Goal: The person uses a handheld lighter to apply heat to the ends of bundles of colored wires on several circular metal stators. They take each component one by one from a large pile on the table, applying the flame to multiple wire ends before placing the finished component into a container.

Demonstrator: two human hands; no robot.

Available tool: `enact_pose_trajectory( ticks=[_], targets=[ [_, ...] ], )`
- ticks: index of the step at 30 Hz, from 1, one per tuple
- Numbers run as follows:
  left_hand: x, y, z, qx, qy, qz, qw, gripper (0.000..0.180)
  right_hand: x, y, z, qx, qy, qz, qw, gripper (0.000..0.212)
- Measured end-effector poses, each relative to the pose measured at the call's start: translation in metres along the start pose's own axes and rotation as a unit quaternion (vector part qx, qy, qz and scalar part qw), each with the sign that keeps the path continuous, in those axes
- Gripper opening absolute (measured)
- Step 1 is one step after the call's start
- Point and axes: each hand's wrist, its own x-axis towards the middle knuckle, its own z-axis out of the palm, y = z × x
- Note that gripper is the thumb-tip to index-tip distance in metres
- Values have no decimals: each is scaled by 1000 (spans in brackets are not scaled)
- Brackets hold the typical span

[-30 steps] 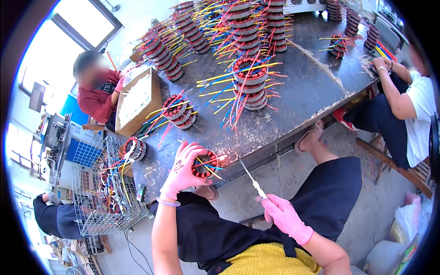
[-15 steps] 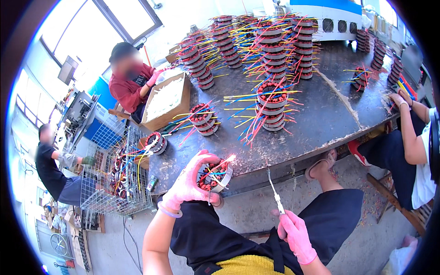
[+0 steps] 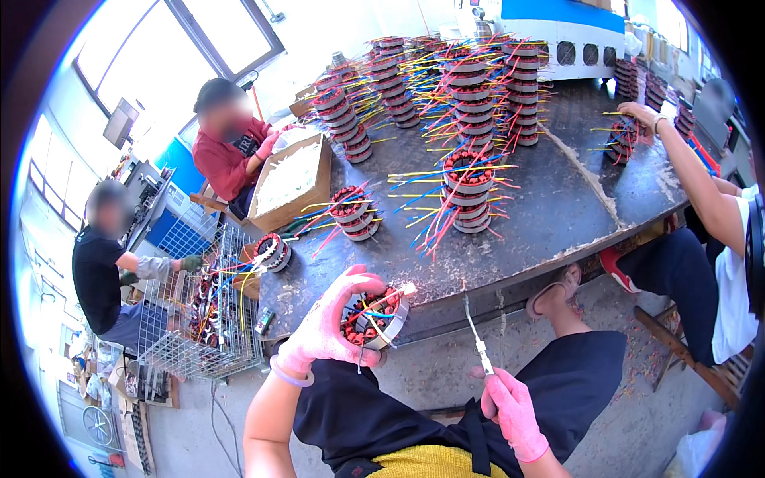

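My left hand, in a pink glove, is wrapped round a motor stator with a grey metal ring, red windings and a few coloured wires. A bright glow shows at the end of a red wire on the stator's far side. Held in my pink-gloved right hand is a slim torch-like tool with a white collar and a thin metal tip. Its tip points away from me toward the table edge, apart from the stator.
Stacks of stators with wires sticking out stand on the dark table. A cardboard box and a wire cage are on the left. A co-worker's hand touches a stator stack at right; two other people work at left.
The stator in my left hand has turned slightly and shifted a little. The co-worker on the right has reached out to a stator stack. The person at far left has moved nearer the cage.
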Motion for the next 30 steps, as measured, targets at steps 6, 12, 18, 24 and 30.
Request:
enact_pose_trajectory(
  ticks=[6,12,18,24,30],
  targets=[
    [1,12,0,3,0,40,999,102,0,-1,-1,-6,1,-6,1000,38],
    [4,27,-2,6,-20,69,997,103,2,1,-3,-10,8,-8,1000,38],
    [4,39,0,11,-36,70,997,99,3,2,-5,-6,19,-32,999,37],
    [3,37,-1,2,-44,69,997,98,-2,-4,-8,-2,23,-8,1000,36],
    [3,34,1,6,-40,62,997,97,-1,-4,-5,0,33,-12,999,35]
  ],
)
